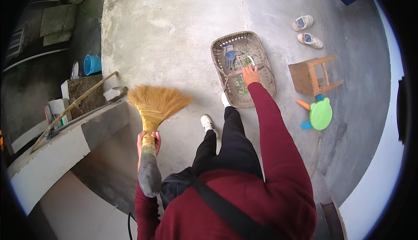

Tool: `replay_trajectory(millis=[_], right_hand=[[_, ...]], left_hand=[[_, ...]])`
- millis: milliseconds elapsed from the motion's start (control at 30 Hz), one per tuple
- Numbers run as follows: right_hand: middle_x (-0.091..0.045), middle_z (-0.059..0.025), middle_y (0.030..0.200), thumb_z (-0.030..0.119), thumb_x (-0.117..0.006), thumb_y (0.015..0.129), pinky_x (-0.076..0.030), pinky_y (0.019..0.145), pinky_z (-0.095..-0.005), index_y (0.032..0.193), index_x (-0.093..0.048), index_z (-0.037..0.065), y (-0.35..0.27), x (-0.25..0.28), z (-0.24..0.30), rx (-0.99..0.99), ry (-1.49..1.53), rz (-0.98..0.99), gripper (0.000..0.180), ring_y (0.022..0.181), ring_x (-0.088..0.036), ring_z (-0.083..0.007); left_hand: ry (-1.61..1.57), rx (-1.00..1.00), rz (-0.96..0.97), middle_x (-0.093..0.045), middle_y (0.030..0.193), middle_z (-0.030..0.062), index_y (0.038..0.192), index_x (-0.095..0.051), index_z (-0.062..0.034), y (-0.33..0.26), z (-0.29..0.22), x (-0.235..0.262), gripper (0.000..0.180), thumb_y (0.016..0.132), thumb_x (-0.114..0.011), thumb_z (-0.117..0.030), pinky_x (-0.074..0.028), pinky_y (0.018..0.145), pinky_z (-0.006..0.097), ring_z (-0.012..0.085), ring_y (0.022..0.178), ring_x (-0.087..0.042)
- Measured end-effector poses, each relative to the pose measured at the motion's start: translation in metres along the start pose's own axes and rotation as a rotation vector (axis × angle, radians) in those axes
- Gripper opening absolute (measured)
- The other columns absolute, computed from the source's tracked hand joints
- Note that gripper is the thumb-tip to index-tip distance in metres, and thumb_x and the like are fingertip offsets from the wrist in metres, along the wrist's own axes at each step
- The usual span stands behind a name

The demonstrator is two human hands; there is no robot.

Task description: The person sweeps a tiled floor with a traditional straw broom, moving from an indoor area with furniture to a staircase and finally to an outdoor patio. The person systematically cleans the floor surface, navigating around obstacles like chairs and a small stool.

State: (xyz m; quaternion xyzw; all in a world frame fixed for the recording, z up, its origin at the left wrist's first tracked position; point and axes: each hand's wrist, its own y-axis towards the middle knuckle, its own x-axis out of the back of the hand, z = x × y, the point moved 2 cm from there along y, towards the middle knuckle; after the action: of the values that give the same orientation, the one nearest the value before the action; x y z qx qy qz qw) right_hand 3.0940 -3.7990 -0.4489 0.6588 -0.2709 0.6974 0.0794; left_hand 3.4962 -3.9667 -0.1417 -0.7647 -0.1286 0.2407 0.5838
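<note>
My left hand (148, 140) is wrapped round the neck of a straw broom (151, 118). Its golden bristles fan out away from me, and the thick grey end of its handle points back toward my body. Ahead and to the right, my right hand (250, 75) is closed over the cross handle of a woven basket (216, 53). Inside the basket lie a blue-and-grey work glove (230, 56) and some green leaf scraps (241, 83). A pale curved piece (251, 60), partly hidden, shows just beyond my right fingers.
Right of the basket are a wooden stool (301, 77) on its side, a green plastic stool (321, 114) tipped over and a pair of shoes (310, 40). A low wall (104, 127) with a bamboo pole (78, 100) runs along the left, near a blue bucket (92, 65).
</note>
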Motion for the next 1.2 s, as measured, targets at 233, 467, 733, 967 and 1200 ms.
replay_trajectory(millis=[233,467,733,967,1200], right_hand=[[-0.055,-0.0028,0.066,0.016,-0.047,0.075,-0.038,0.077,-0.0381,0.075,-0.057,0.013,-0.07,-0.004,-0.038,0.141,0.001,0.084,0.011,0.083,-0.054,-0.0217],[-0.055,-0.0053,0.076,0.016,-0.045,0.076,-0.038,0.083,-0.0386,0.091,-0.059,0.02,-0.227,0.014,-0.059,0.151,-0.068,0.148,0.021,0.091,-0.054,-0.023],[-0.06,-0.0053,0.082,0.016,-0.05,0.074,-0.039,0.08,-0.0363,0.081,-0.064,0.016,-0.296,0.025,-0.049,-0.112,-0.04,0.264,0.016,0.093,-0.053,-0.0217],[-0.061,-0.01,0.091,0.017,-0.048,0.079,-0.039,0.083,-0.0412,0.077,-0.066,0.011,-0.358,0.014,-0.025,-0.306,-0.086,0.463,0.019,0.096,-0.053,-0.0249],[-0.057,-0.0145,0.089,0.048,-0.049,0.083,-0.05,0.066,-0.0342,0.104,-0.053,-0.005,-0.227,0.193,0.054,-0.733,1.944,0.246,0.057,0.082,-0.059,-0.0231]], left_hand=[[0.112,0.022,0.109,-0.051,0.078,0.0116,0.107,-0.034,0.0197,-0.014,0.0,-0.019,0.058,0.072,-0.063,-0.017,-0.051,0.072,0.028,0.0177,0.066,-0.054],[0.253,0.094,0.256,-0.05,0.088,0.0142,0.106,-0.037,0.0128,-0.007,0.01,-0.051,0.049,0.074,-0.06,-0.017,-0.051,0.074,0.029,0.0178,0.069,-0.056],[0.408,0.205,0.324,-0.047,0.081,0.011,0.103,-0.037,0.0056,-0.022,0.015,-0.081,0.04,0.077,-0.056,-0.017,-0.05,0.076,0.032,0.0157,0.064,-0.051],[0.61,0.254,0.373,-0.049,0.076,0.0105,0.099,-0.039,0.0051,-0.031,0.037,-0.109,0.034,0.078,-0.055,-0.016,-0.052,0.074,0.033,0.0166,0.062,-0.052],[0.856,0.322,0.513,-0.052,0.074,0.0127,0.097,-0.04,0.0037,-0.011,0.14,-0.159,0.035,0.08,-0.056,-0.022,-0.051,0.074,0.037,0.0218,0.064,-0.055]])
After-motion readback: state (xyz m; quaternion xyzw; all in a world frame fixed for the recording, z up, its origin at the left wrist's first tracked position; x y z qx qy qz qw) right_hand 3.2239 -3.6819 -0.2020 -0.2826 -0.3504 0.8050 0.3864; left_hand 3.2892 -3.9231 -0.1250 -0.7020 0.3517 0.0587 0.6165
